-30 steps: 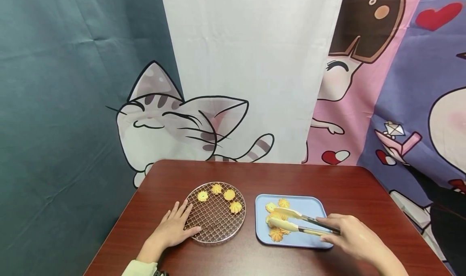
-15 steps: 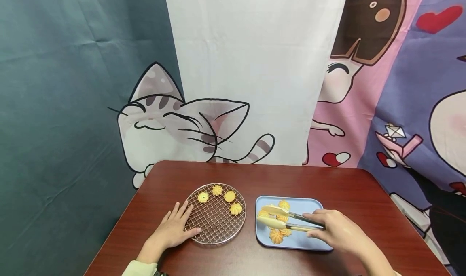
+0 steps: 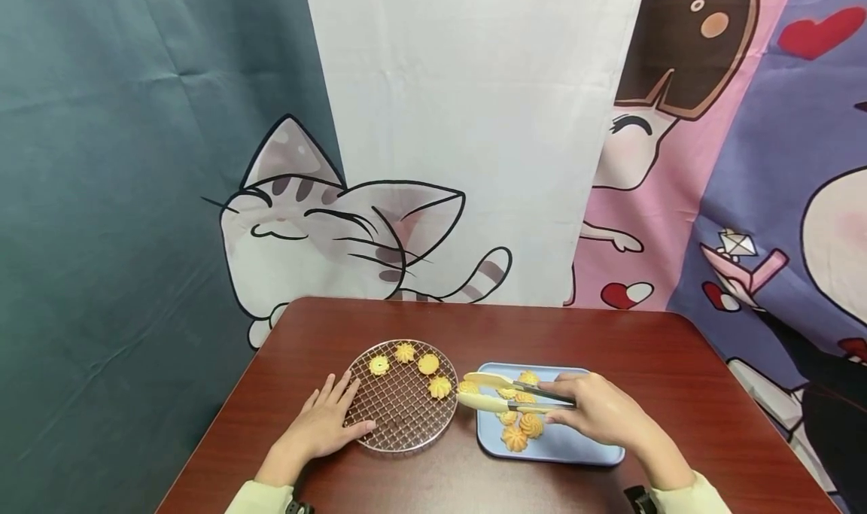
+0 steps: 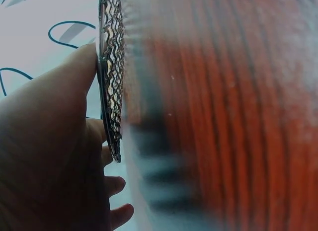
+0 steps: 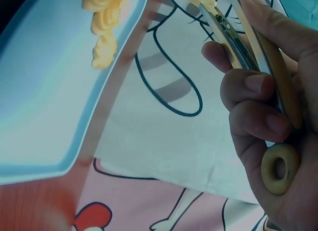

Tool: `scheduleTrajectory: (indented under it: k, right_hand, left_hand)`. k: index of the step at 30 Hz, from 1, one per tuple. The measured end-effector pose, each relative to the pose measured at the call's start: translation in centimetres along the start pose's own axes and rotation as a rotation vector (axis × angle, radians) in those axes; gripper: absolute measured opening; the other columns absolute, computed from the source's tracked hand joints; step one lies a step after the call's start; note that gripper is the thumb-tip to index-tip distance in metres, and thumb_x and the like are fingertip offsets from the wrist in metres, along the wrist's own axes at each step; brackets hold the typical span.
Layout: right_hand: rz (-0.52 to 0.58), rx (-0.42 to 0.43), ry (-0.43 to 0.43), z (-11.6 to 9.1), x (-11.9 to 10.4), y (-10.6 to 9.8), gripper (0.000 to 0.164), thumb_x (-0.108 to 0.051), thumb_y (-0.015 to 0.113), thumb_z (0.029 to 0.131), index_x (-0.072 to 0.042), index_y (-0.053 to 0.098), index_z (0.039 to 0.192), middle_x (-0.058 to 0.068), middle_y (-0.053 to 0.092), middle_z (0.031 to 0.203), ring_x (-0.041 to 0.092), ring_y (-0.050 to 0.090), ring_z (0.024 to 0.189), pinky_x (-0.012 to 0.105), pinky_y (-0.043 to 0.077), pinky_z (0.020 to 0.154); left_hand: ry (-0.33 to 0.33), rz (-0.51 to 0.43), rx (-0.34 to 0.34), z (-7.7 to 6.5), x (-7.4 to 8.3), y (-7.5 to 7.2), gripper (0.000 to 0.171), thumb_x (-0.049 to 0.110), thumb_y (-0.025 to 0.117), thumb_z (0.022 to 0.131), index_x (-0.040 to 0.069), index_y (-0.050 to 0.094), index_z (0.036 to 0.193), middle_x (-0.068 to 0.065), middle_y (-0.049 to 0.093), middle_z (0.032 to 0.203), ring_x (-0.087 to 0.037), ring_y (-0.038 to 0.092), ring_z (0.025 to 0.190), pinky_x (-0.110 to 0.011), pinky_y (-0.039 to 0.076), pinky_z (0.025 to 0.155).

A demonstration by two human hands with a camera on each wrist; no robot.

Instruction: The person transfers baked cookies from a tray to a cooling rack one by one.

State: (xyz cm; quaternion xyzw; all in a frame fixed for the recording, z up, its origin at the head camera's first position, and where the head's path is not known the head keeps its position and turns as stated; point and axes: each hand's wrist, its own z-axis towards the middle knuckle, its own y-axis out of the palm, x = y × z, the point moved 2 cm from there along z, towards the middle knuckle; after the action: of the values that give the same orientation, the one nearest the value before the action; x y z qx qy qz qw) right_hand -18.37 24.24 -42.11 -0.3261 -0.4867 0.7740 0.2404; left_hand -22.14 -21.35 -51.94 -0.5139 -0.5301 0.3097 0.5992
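A round wire cooling rack (image 3: 396, 418) lies on the left of the table, with several piped butter cookies (image 3: 439, 387) along its far and right side. My left hand (image 3: 323, 422) rests at its left edge, fingers straight and spread; in the left wrist view the thumb lies against the rim (image 4: 103, 72). My right hand (image 3: 599, 412) grips a pair of kitchen tongs (image 3: 484, 402) with cream tips. Between the tips is a cookie (image 3: 466, 387), above the gap between rack and tray. In the right wrist view, curled fingers (image 5: 253, 99) wrap the tongs' handles.
A blue rectangular tray (image 3: 585, 452) stands on the right, with several cookies (image 3: 515, 438) on its left part. Both sit on a reddish-brown table (image 3: 433, 484). Behind the table hangs a cartoon-printed curtain (image 3: 474, 123).
My right hand has moved left with the tongs, carrying a cookie from above the tray's pile to near the rack's right edge. The left hand has stayed in place.
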Motion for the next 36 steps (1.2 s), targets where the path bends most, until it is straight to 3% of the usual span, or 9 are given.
scheduleTrajectory:
  k: [6,10,13,20,25,31,36]
  right_hand:
    - [0.015,-0.025,0.019,1.2,-0.2,0.8,0.043,-0.031,0.081,0.085,-0.008,0.076,0.120,-0.005,0.073,0.097,0.001,0.054,0.071,0.020,0.045,0.061]
    - [-0.028,-0.021,0.013,1.9,-0.4,1.3,0.043,-0.035,0.081,0.085,-0.010,0.076,0.120,-0.001,0.075,0.105,0.010,0.068,0.084,0.027,0.055,0.067]
    - [-0.049,-0.011,-0.006,2.5,-0.7,1.6,0.042,-0.035,0.081,0.085,-0.010,0.076,0.119,0.002,0.076,0.108,0.014,0.072,0.093,0.032,0.058,0.071]
    - [0.010,-0.023,-0.020,4.0,-1.1,2.4,0.039,-0.028,0.082,0.085,-0.007,0.076,0.118,-0.003,0.071,0.093,0.004,0.058,0.071,0.023,0.048,0.061]
    - [0.013,-0.026,-0.021,5.2,-1.6,3.1,0.038,-0.029,0.083,0.084,-0.009,0.077,0.116,-0.006,0.068,0.087,-0.001,0.050,0.068,0.021,0.047,0.060]
    - [-0.030,-0.031,0.001,6.6,-2.1,3.9,0.041,-0.035,0.082,0.084,-0.013,0.077,0.118,-0.009,0.068,0.088,0.003,0.057,0.070,0.026,0.049,0.058]
    - [-0.034,-0.036,-0.003,7.5,-2.5,4.5,0.043,-0.036,0.081,0.085,-0.011,0.076,0.120,-0.003,0.073,0.097,0.010,0.065,0.078,0.031,0.053,0.063]
  left_hand:
    - [0.002,-0.001,0.010,-0.1,0.1,0.1,0.095,0.070,0.057,0.090,0.005,0.037,0.156,-0.019,0.024,0.166,-0.046,0.016,0.152,-0.067,0.019,0.118]
    - [0.005,-0.002,0.016,-0.1,0.0,0.1,0.094,0.069,0.058,0.091,0.004,0.038,0.156,-0.020,0.025,0.165,-0.047,0.017,0.152,-0.067,0.019,0.117]
    - [0.008,0.001,0.016,-0.1,0.0,0.1,0.094,0.069,0.057,0.091,0.004,0.038,0.156,-0.020,0.025,0.165,-0.047,0.017,0.152,-0.067,0.019,0.117]
    - [0.010,-0.002,0.018,-0.1,0.1,0.1,0.094,0.069,0.057,0.091,0.004,0.037,0.156,-0.020,0.026,0.165,-0.047,0.016,0.152,-0.067,0.020,0.117]
    - [0.012,-0.010,0.018,-0.2,0.2,0.1,0.094,0.068,0.058,0.091,0.004,0.038,0.156,-0.020,0.026,0.165,-0.047,0.017,0.152,-0.068,0.020,0.117]
    - [0.013,-0.012,0.026,-0.2,0.2,0.2,0.094,0.069,0.058,0.091,0.004,0.038,0.156,-0.020,0.026,0.165,-0.046,0.017,0.152,-0.068,0.020,0.117]
    - [0.016,-0.014,0.026,-0.1,0.1,0.2,0.094,0.069,0.057,0.091,0.004,0.038,0.156,-0.019,0.025,0.165,-0.046,0.017,0.152,-0.068,0.019,0.117]
